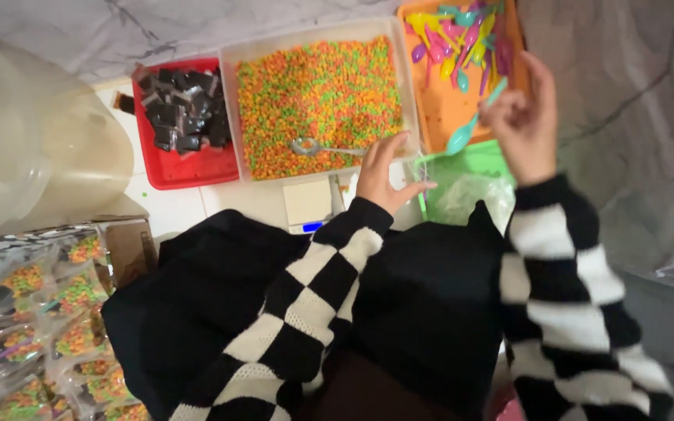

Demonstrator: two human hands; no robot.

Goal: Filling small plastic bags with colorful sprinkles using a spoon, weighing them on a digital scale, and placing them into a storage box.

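Note:
My right hand (523, 117) pinches a teal plastic spoon (466, 129) by its handle, just in front of an orange tray (440, 117) of several coloured plastic spoons. My left hand (382, 173) holds the edge of a clear plastic bag (462, 191) that lies over a green tray (487, 160). A clear tub (232, 101) of orange, green and yellow cereal bits sits ahead of the left hand, with a metal spoon (313, 146) lying in it. Both sleeves are black-and-white checked.
A red tray (189, 168) of small black packets stands left of the tub. A small white scale (308, 204) sits near my left wrist. Filled clear bags (48, 312) pile up at the lower left, with a large translucent bag (33, 148) above them.

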